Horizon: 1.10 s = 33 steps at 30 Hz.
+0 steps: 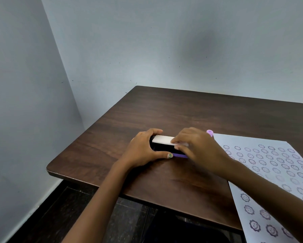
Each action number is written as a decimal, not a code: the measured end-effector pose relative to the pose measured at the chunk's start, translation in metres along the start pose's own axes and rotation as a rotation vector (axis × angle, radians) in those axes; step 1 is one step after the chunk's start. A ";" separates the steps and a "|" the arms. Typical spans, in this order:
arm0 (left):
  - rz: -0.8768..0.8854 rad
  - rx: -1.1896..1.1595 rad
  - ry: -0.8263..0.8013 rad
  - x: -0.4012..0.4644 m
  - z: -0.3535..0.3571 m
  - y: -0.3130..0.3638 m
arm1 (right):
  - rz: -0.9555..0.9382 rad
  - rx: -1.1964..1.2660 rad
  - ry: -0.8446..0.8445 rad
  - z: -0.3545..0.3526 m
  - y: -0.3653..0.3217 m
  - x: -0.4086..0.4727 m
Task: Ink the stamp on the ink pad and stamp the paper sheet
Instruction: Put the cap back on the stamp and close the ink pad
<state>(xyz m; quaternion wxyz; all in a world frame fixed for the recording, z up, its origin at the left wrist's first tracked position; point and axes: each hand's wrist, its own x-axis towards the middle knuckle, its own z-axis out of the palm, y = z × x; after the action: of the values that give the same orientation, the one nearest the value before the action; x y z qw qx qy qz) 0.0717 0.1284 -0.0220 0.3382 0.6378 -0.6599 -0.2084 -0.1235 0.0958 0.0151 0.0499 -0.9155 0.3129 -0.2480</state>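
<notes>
The ink pad is a flat purple case lying on the dark wooden table, with its white lid tilted up partway over the dark pad. My left hand grips the case's left end, thumb along the front edge. My right hand has its fingertips pinched on the lid's right front edge. A small purple stamp stands just behind my right hand, touching neither hand. The white paper sheet lies to the right, covered with several rows of round smiling-face stamp prints.
The table's left edge and rounded front-left corner lie close to the ink pad. Grey walls stand behind and to the left. The paper's near end hangs past the table's front edge over dark floor.
</notes>
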 end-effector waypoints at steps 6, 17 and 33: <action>0.028 0.039 0.013 0.000 -0.001 0.000 | -0.046 -0.032 -0.059 0.002 -0.007 -0.007; 0.046 0.065 0.002 0.000 -0.001 -0.002 | 0.202 0.082 -0.312 -0.004 0.013 -0.001; 0.067 0.086 0.010 0.002 0.000 -0.003 | 0.270 0.106 -0.319 -0.006 0.019 -0.001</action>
<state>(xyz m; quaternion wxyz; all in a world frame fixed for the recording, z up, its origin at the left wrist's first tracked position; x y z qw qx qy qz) 0.0740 0.1258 -0.0238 0.3207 0.6303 -0.6875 -0.1650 -0.1373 0.0813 0.0156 0.1796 -0.8889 0.4075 -0.1073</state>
